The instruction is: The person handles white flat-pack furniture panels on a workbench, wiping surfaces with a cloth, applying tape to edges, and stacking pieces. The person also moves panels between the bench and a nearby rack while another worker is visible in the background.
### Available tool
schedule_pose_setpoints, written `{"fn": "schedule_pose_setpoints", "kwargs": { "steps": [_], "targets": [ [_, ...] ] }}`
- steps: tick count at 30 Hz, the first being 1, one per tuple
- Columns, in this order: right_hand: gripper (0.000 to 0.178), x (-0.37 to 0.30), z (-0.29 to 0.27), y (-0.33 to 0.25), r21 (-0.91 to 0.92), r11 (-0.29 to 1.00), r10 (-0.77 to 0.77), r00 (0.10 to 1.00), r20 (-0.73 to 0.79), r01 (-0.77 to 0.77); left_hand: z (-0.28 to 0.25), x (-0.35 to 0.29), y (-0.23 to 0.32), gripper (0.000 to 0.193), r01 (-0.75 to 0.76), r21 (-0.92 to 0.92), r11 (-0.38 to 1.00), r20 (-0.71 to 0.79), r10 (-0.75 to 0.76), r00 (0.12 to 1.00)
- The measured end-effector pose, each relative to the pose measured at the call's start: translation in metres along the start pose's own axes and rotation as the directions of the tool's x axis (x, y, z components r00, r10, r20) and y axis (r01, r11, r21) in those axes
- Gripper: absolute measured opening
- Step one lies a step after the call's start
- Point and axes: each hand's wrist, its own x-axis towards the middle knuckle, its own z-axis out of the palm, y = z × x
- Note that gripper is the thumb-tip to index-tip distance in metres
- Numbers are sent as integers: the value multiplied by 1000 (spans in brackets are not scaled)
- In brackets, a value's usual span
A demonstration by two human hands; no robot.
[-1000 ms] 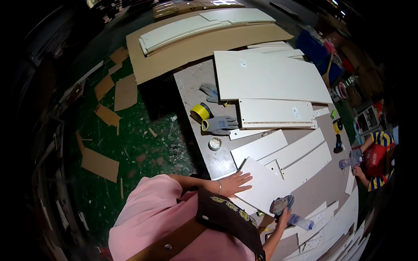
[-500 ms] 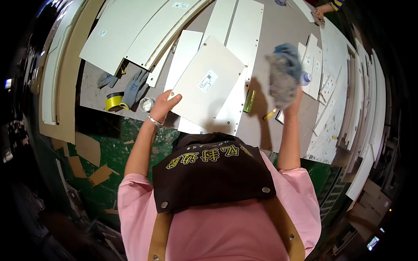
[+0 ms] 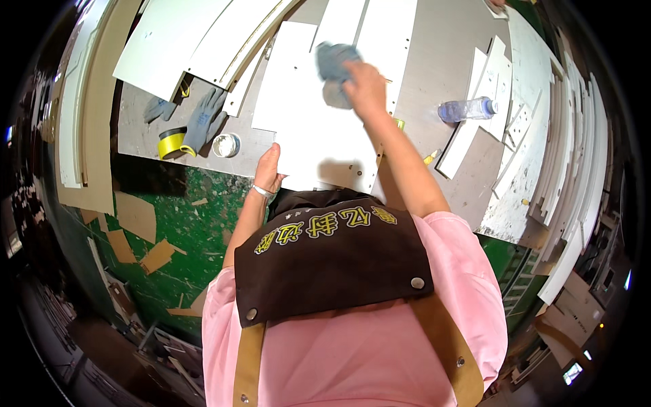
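Observation:
At the near edge of the grey worktable (image 3: 424, 88), my left hand (image 3: 270, 169) grips the lower left edge of a white panel (image 3: 315, 139), thumb uppermost. Glare washes out the panel's face, so its outline blends into the white boards under it. My right hand (image 3: 367, 87) is closed on a blue-grey rag (image 3: 337, 62), which lies against the upper part of the white surface; motion blurs it slightly. A clear water bottle (image 3: 464, 110) lies on its side to the right of my right forearm.
Left of the panel are grey work gloves (image 3: 202, 125), a yellow-and-black roll (image 3: 172, 144) and a small open jar (image 3: 226, 144). Large white boards (image 3: 173, 51) are stacked at the far left. Narrow white strips (image 3: 489, 85) lie right. Another person's hand (image 3: 497, 8) shows at the far right.
My right hand has swung the rag leftward from beside the panel onto the white surface. The panel has come down flatter, and its label no longer shows. The bottle is now in full view.

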Motion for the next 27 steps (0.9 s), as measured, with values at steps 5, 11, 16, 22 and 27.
{"fn": "schedule_pose_setpoints", "kwargs": {
  "steps": [5, 11, 16, 22, 27],
  "targets": [
    [44, 9, -26, 112, -347, 773, 544, 836, -69, -532, 2, -11, -5, 37, -60, 30, 998, 44, 58, 997],
    [50, -26, -63, 59, 304, 914, 299, 953, -55, -269, -36, -67, 4, 38, -433, 234, 871, -44, 454, 890],
    [52, -40, -41, -98, 680, 344, 257, 762, 595, -647, -51, -104, 66, 37, -360, -134, 923, -149, 340, 929],
    [61, -57, 3, -239, 770, 195, 273, 788, 552, -607, -103, -116, 108, 39, -390, -195, 900, 20, 401, 916],
    [61, -52, 67, -343, 738, 120, 262, 738, 622, -664, -211, -170, 136, 42, -345, -519, 782, 62, 438, 897]
  ]
}}
